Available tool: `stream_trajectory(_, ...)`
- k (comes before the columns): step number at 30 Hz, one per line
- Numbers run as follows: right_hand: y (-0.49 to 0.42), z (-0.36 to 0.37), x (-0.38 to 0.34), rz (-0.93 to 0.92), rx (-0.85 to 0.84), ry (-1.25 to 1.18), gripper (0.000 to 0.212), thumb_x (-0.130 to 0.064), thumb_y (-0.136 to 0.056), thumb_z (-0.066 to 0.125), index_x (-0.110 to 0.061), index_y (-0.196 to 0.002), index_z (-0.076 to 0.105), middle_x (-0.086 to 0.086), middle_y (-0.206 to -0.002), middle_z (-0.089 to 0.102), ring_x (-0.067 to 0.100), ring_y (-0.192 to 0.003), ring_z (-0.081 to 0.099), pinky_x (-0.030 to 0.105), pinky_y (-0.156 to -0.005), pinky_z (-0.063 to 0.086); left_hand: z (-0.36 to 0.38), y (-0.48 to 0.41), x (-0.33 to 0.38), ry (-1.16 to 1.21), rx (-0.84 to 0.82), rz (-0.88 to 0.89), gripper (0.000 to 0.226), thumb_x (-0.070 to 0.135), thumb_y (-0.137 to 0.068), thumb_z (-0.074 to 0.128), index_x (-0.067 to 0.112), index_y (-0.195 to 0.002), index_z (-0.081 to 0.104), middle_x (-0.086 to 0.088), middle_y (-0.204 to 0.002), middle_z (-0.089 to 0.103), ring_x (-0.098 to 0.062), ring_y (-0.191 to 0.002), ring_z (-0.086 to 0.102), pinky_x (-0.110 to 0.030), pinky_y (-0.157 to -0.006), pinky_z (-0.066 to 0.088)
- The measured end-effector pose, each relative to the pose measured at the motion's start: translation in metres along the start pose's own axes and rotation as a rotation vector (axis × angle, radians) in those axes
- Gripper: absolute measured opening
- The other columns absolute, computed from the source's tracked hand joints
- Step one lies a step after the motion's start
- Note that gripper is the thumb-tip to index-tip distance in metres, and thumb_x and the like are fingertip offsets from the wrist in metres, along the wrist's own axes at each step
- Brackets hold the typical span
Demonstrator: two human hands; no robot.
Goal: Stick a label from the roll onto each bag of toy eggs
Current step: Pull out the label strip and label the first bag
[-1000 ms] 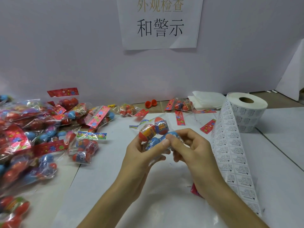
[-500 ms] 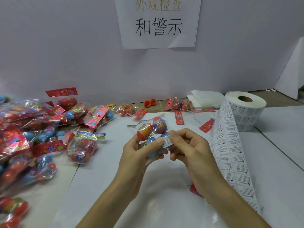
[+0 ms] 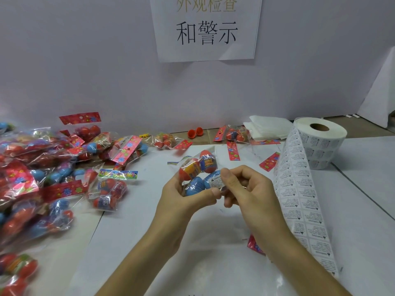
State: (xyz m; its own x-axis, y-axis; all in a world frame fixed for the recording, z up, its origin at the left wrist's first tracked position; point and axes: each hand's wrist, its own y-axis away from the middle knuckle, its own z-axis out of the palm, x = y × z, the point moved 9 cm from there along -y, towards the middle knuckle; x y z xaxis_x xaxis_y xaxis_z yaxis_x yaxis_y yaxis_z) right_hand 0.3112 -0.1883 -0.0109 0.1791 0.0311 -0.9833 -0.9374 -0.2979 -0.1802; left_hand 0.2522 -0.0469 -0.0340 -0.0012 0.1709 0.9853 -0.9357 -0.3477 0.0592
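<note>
At the centre of the frame, your left hand [image 3: 181,199] grips the bag of toy eggs [image 3: 199,167] from below, with the thumb lying across its front. Your right hand [image 3: 254,193] pinches the bag's right edge. One fingertip presses on the white warning label [image 3: 215,182], which sits over a blue egg. The other fingers curl behind, and it is hard to tell whether they touch the plastic. At the right, the label roll [image 3: 320,144] stands on the table [image 3: 363,210], its loose strip [image 3: 299,201] trailing toward the lower right. More bags [image 3: 42,167] are heaped along the left side.
</note>
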Motion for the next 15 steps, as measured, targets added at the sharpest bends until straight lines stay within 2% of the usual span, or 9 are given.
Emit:
stream_trajectory(4,-0.001,-0.002,0.0,-0.006,0.014,0.012,0.038,-0.052,-0.081,0.063,-0.014,-0.082,0.068,0.003,-0.065,0.068,0.011,-0.052,0.059,0.028,-0.061,0.057,0.004,0.001,-0.002,0.029,-0.031,-0.025,0.08,0.024,-0.055,0.087,0.015,-0.13,0.062,-0.009,-0.109,0.077,-0.025,-0.091,0.077,-0.026,-0.075,0.061)
stream_trajectory(7,0.0,-0.004,-0.003,-0.031,0.026,0.032,0.037,-0.051,-0.083,0.062,-0.015,-0.082,0.069,0.003,-0.064,0.068,0.01,-0.052,0.059,0.023,-0.058,0.054,0.006,0.002,-0.001,0.031,-0.039,-0.023,0.079,0.035,-0.053,0.095,0.021,-0.125,0.065,-0.006,-0.105,0.078,-0.024,-0.092,0.077,-0.024,-0.073,0.06)
stream_trajectory(11,0.004,-0.002,-0.011,-0.103,0.04,0.074,0.034,-0.048,-0.086,0.063,-0.015,-0.08,0.067,-0.005,-0.06,0.066,0.009,-0.049,0.058,0.018,-0.054,0.049,0.002,0.001,-0.001,0.055,0.032,-0.008,0.072,0.045,-0.051,0.084,0.025,-0.118,0.067,-0.003,-0.102,0.08,-0.024,-0.091,0.078,-0.023,-0.07,0.06)
stream_trajectory(15,0.006,-0.003,-0.017,-0.147,0.053,0.104,0.038,-0.048,-0.086,0.061,-0.012,-0.08,0.066,-0.006,-0.058,0.065,0.01,-0.048,0.058,0.02,-0.054,0.049,0.004,0.003,0.0,0.067,0.026,0.007,0.072,0.044,-0.061,0.079,0.016,-0.126,0.066,-0.005,-0.103,0.079,-0.023,-0.09,0.078,-0.024,-0.071,0.061)
